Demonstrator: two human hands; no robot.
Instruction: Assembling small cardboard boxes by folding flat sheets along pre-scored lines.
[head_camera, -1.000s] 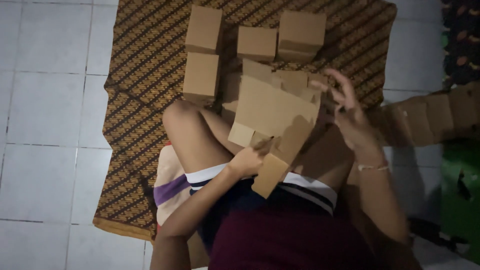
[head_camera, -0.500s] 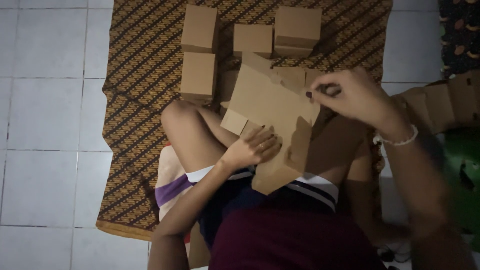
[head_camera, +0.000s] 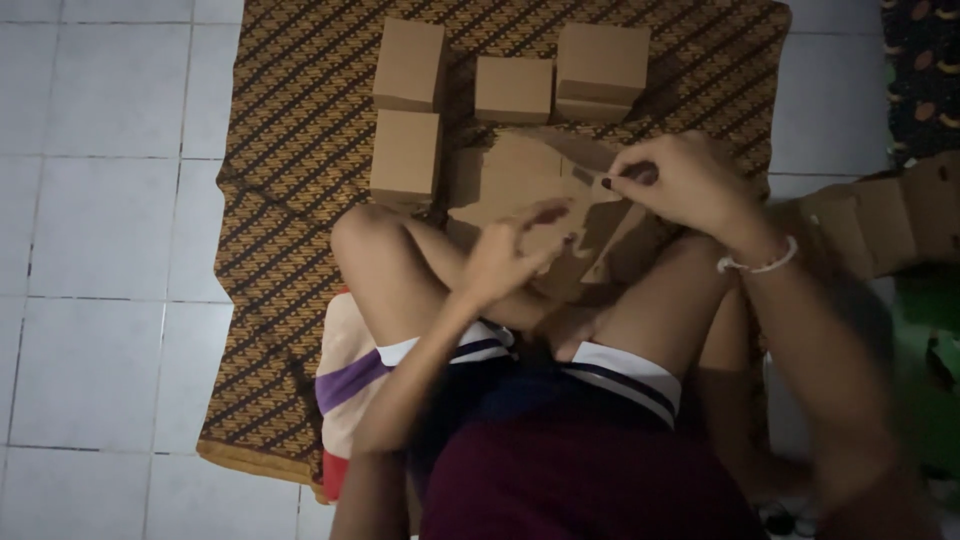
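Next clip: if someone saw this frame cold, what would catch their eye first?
Probably the flat brown cardboard sheet held over the lap at centre, with the left hand on its near edge and the right hand pinching its upper right part. Next, the four closed cardboard boxes lined up beyond it on the brown patterned mat, which lies on a white tiled floor.

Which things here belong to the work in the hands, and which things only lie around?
Part of the work:
- flat cardboard sheet, held by the left hand and right hand
- four folded cardboard boxes on the mat
- stack of flat cardboard at the right

Just lying about:
- patterned mat
- cushion
- tiled floor
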